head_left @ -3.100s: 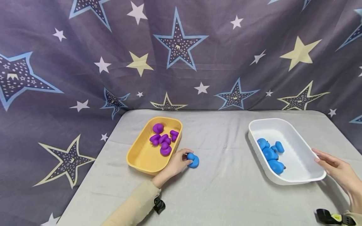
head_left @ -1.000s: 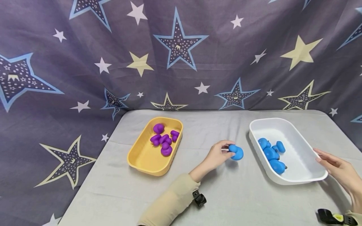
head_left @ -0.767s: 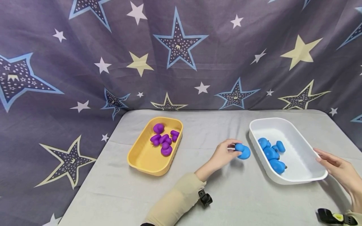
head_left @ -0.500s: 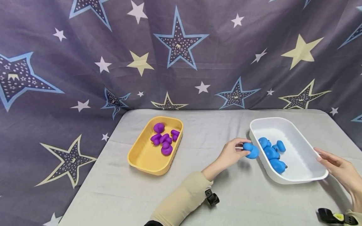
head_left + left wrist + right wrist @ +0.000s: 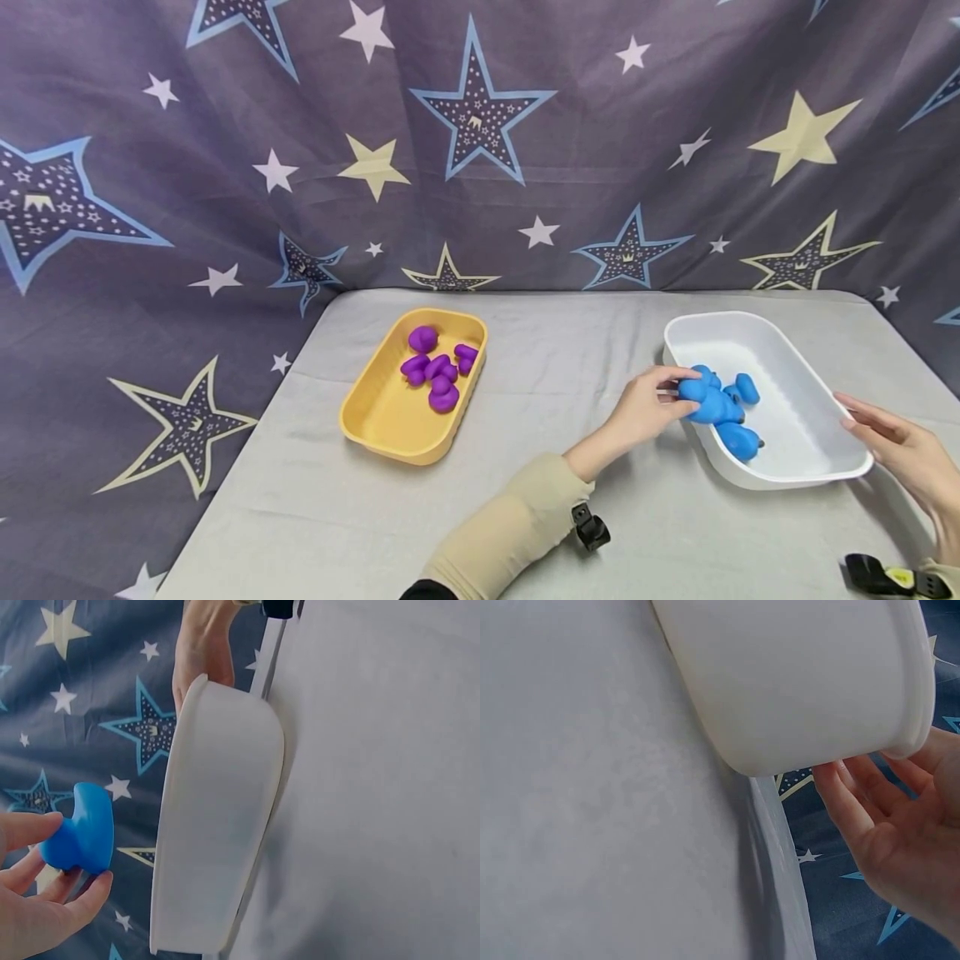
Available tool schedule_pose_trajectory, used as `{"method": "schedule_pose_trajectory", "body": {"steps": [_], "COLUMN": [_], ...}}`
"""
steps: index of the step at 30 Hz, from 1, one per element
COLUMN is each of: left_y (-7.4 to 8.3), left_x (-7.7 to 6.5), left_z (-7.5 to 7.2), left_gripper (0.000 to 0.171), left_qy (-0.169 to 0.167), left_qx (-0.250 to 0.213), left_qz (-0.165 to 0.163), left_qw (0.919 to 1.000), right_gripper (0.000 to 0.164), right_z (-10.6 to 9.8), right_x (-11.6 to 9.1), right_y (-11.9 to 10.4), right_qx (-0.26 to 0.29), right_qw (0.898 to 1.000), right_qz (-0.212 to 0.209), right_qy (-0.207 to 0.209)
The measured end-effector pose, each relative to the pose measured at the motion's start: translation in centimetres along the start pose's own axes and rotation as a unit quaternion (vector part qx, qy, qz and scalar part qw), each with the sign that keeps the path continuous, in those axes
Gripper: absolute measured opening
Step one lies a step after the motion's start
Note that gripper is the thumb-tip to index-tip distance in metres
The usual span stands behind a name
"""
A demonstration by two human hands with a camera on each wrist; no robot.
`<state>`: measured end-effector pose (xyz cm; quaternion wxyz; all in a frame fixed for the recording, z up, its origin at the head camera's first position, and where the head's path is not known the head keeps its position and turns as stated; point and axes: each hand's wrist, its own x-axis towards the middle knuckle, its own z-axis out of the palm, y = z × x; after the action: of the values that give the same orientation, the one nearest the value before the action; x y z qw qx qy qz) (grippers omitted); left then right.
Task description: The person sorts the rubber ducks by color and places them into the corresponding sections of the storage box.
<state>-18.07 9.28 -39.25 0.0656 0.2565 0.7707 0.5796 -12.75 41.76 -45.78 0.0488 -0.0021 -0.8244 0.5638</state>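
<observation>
My left hand (image 5: 643, 407) pinches a blue toy duck (image 5: 703, 407) between thumb and fingers, above the left rim of a white tub (image 5: 806, 437). In the left wrist view the duck (image 5: 91, 829) is held clear of the tub's outer wall (image 5: 217, 817). Inside the tub lie several more blue ducks (image 5: 738, 441), partly hidden behind the held one. My right hand (image 5: 903, 454) touches the tub's right rim, its fingers extended. The right wrist view shows this hand (image 5: 900, 817) relaxed against the tub's wall (image 5: 802, 682).
A yellow tub (image 5: 382, 421) stands to the left, holding several purple ducks (image 5: 442, 394). Both tubs stand on a table with a light grey cloth (image 5: 540, 358). Behind the table hangs a dark curtain (image 5: 570, 217) printed with stars.
My left hand has carried the blue duck from beside the yellow tub rightward to above the white tub's left rim. The right hand has stayed at the white tub's right rim.
</observation>
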Motion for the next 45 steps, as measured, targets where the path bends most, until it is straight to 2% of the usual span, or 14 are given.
{"method": "schedule_pose_trajectory", "body": {"steps": [6, 10, 18, 24, 30, 33, 45], "left_y": [0.7, 0.8, 1.0, 1.0, 1.0, 1.1, 1.2], "left_x": [0.1, 0.2, 0.6, 0.9, 1.2, 1.4, 2.8], "left_z": [1.1, 1.9, 3.4, 4.3, 5.1, 5.4, 6.1], "left_gripper": [0.03, 0.031, 0.032, 0.033, 0.034, 0.034, 0.034], "left_qy": [-0.009, -0.009, -0.026, -0.034, -0.051, -0.058, -0.074], "left_qx": [-0.002, 0.014, 0.039, 0.058, 0.101, 0.124, 0.209], "left_qz": [0.013, 0.012, 0.021, 0.028, 0.027, 0.017, 0.025], "left_qw": [0.9999, 0.9998, 0.9987, 0.9973, 0.9932, 0.9905, 0.9748], "right_gripper": [0.041, 0.041, 0.04, 0.041, 0.042, 0.042, 0.04], "right_z": [-0.1, -0.1, 0.0, -0.2, -0.3, -0.3, 0.1], "right_x": [0.1, 0.3, 0.1, 0.4, 0.8, 0.8, 0.2], "right_y": [0.7, 1.0, 0.2, 1.0, 2.1, 2.2, -0.1], "right_qx": [-0.01, -0.023, 0.001, -0.003, -0.033, -0.023, 0.009], "right_qw": [1.0, 0.999, 1.0, 1.0, 0.999, 0.999, 1.0], "right_qz": [0.013, 0.025, 0.013, 0.014, 0.028, 0.022, 0.022], "right_qy": [0.007, 0.012, 0.003, 0.007, 0.02, 0.014, 0.003]}}
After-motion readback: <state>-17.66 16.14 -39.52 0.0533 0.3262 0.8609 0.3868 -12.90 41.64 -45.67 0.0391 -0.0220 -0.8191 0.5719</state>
